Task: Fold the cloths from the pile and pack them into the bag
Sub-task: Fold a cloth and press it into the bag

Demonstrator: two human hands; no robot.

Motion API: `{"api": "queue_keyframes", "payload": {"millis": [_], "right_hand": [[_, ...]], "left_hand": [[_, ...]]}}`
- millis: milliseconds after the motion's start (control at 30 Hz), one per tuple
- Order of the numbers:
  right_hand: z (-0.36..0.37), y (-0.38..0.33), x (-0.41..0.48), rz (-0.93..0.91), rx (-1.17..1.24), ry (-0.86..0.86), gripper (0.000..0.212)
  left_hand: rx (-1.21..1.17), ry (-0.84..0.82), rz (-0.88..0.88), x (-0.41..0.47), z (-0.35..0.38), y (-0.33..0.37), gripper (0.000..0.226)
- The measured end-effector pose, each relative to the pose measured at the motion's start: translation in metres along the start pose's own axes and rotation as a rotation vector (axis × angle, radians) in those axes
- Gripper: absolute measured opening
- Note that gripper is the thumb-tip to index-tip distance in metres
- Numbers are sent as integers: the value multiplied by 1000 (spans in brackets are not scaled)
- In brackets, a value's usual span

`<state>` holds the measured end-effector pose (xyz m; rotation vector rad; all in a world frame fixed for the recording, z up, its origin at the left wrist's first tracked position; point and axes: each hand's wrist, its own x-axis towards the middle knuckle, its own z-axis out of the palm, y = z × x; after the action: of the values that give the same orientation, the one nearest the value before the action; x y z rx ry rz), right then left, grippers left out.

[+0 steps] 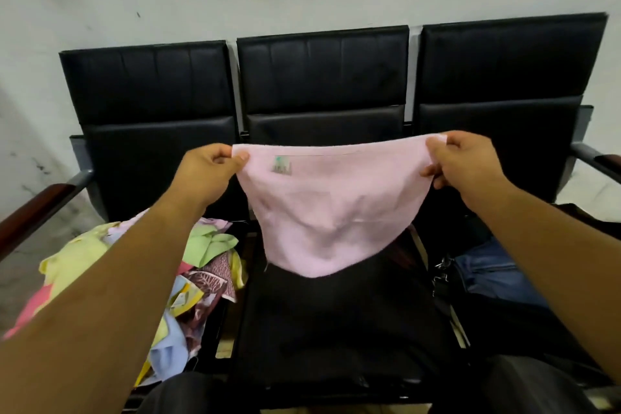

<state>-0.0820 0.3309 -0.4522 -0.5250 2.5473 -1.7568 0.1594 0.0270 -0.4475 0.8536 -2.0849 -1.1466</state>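
Note:
A pink cloth (331, 208) with a small green label near its top left hangs spread in the air above the middle seat. My left hand (208, 171) pinches its top left corner and my right hand (467, 165) pinches its top right corner. The cloth sags between them and its lower edge dangles free. A pile of cloths (201, 265) in yellow, green, pink, light blue and a brown pattern lies on the left seat, partly hidden by my left arm. A dark blue bag (487, 272) sits on the right seat under my right arm.
A row of three black padded seats (336, 329) stands against a pale wall. Wooden armrests (37, 208) flank both ends. My knees in dark trousers show at the bottom edge.

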Motion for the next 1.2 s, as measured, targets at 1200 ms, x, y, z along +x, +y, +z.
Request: {"api": "queue_keyframes", "payload": {"millis": [1200], "right_hand": [[18,34,-22,-90,17,-64,12]], "left_hand": [[-151,86,-10,-51,-7,-13,8]]}}
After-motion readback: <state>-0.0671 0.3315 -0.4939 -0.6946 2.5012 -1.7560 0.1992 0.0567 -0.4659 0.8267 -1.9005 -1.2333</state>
